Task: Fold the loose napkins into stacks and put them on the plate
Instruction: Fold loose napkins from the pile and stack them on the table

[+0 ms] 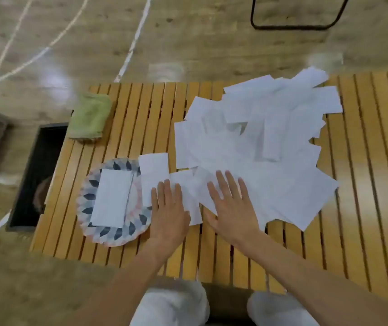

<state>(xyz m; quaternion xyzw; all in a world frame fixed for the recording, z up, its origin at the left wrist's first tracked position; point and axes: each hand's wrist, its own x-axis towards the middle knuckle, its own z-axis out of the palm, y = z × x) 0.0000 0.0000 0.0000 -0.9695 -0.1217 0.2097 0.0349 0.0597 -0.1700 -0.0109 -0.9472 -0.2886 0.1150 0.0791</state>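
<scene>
white loose napkins (254,142) sprawled in a heap across the middle and right of the slatted wooden table (365,184). both hands lay flat with fingers spread (holding nothing): the left hand (168,208) and right hand (232,205) pressed napkins at lower centre. just left, the patterned plate (87,208) held one folded napkin (111,201).
</scene>
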